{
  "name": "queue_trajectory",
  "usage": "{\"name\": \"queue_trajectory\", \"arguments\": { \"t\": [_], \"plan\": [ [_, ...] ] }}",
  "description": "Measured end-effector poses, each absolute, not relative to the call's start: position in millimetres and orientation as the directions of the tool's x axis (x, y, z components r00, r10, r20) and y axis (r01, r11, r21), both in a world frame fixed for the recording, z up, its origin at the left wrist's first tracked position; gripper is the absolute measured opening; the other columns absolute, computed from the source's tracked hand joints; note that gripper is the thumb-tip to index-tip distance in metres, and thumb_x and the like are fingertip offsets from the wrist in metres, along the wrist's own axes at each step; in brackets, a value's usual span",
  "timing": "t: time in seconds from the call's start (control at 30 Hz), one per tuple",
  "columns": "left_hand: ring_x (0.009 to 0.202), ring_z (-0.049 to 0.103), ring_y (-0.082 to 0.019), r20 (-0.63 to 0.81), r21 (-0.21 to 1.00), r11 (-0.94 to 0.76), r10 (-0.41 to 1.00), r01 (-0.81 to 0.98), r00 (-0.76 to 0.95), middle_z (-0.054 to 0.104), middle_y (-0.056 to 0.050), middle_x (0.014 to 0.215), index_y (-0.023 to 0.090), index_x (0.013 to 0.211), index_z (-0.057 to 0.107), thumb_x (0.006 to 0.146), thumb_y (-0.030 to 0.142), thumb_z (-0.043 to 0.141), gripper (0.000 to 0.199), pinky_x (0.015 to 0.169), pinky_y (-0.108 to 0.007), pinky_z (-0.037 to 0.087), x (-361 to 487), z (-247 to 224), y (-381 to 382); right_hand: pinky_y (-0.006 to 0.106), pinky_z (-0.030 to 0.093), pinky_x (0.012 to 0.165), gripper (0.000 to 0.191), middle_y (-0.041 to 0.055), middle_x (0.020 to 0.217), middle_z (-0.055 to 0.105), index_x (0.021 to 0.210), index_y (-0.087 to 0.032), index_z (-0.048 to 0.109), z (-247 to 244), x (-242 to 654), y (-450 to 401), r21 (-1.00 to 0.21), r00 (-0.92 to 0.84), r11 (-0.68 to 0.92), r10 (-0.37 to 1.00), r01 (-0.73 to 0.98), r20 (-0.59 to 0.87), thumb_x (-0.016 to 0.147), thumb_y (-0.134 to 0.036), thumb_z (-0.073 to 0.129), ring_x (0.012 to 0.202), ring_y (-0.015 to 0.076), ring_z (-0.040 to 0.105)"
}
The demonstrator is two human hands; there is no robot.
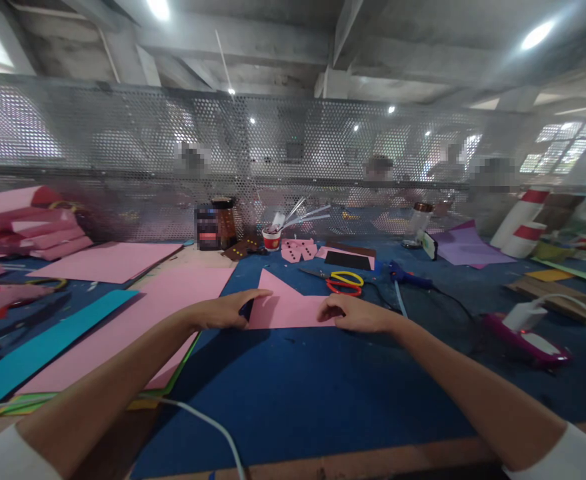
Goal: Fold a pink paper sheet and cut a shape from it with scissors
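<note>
A cut piece of pink paper (287, 310) with a pointed left corner lies on the blue table mat, between my two hands. At its left end, my left hand (230, 310) grips the edge, one digit stretched over the top. My right hand (357, 315) has curled fingers at the right end, pinching the paper there; its fingertips are partly hidden. Just beyond the paper rest scissors (345, 283) with yellow and red handles. A pink cut-out with dark dots (299, 250) lies farther back.
Large pink sheets (193, 293) and a teal strip (63, 340) lie on the left. Behind stand a paper cup (271, 240) and a perforated metal screen (293, 147). To the right are a blue glue gun (407, 275), its cable and a magenta power strip (527, 341).
</note>
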State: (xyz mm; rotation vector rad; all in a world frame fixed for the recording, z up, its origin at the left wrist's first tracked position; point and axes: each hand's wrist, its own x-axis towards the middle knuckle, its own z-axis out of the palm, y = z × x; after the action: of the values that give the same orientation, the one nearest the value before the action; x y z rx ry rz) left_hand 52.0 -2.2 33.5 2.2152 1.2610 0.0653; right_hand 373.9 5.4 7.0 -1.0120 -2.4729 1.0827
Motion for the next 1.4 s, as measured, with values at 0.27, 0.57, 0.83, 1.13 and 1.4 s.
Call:
{"name": "queue_trajectory", "arguments": {
  "t": [0.27, 0.57, 0.83, 1.13, 1.4],
  "plan": [
    [0.143, 0.024, -0.028, -0.240, 0.504, -0.386, 0.796, 0.772, 0.555, 0.028, -0.005, 0.157, 0.019, 0.148, 0.029, 0.064, 0.017, 0.054, 0.088, 0.117, -0.041, 0.020, 51, 34, -1, 0.033, 0.044, 0.095, 0.049, 0.0070, 0.108, 0.066, 0.101, -0.015, 0.065, 10, 375, 6, -0.687, -0.745, 0.529, 0.666, 0.499, -0.029, 0.061, 0.004, 0.044, 0.103, 0.0186, 0.061],
    [0.143, 0.024, -0.028, -0.230, 0.512, -0.404, 0.786, 0.758, 0.574, 0.028, -0.005, 0.157, 0.021, 0.148, 0.028, 0.065, 0.018, 0.055, 0.087, 0.118, -0.042, 0.018, 47, 29, 2, 0.032, 0.044, 0.096, 0.051, 0.0065, 0.110, 0.066, 0.103, -0.016, 0.065, 7, 378, 8, -0.675, -0.750, 0.543, 0.661, 0.500, -0.023, 0.061, 0.004, 0.044, 0.104, 0.0181, 0.060],
    [0.142, 0.027, -0.030, -0.205, 0.511, -0.423, 0.785, 0.748, 0.584, 0.029, -0.006, 0.157, 0.021, 0.148, 0.031, 0.066, 0.020, 0.056, 0.086, 0.116, -0.043, 0.022, 46, 28, 3, 0.033, 0.043, 0.097, 0.053, 0.0055, 0.110, 0.065, 0.104, -0.018, 0.065, 6, 380, 9, -0.663, -0.764, 0.567, 0.645, 0.489, -0.012, 0.061, 0.005, 0.044, 0.106, 0.0182, 0.060],
    [0.143, 0.025, -0.029, -0.225, 0.495, -0.407, 0.793, 0.768, 0.566, 0.028, -0.004, 0.157, 0.021, 0.148, 0.030, 0.064, 0.017, 0.055, 0.088, 0.117, -0.040, 0.022, 47, 30, 2, 0.034, 0.043, 0.100, 0.054, 0.0060, 0.114, 0.064, 0.106, -0.017, 0.064, 7, 382, 9, -0.715, -0.777, 0.534, 0.630, 0.451, -0.019, 0.062, 0.006, 0.042, 0.108, 0.0167, 0.060],
    [0.143, 0.026, -0.029, -0.219, 0.486, -0.424, 0.787, 0.764, 0.576, 0.028, -0.005, 0.157, 0.020, 0.149, 0.030, 0.067, 0.018, 0.054, 0.085, 0.117, -0.040, 0.022, 47, 31, 1, 0.033, 0.043, 0.100, 0.057, 0.0067, 0.116, 0.065, 0.108, -0.016, 0.065, 2, 385, 15, -0.742, -0.781, 0.510, 0.623, 0.436, -0.031, 0.063, 0.006, 0.039, 0.109, 0.0151, 0.060]
  ]
}}
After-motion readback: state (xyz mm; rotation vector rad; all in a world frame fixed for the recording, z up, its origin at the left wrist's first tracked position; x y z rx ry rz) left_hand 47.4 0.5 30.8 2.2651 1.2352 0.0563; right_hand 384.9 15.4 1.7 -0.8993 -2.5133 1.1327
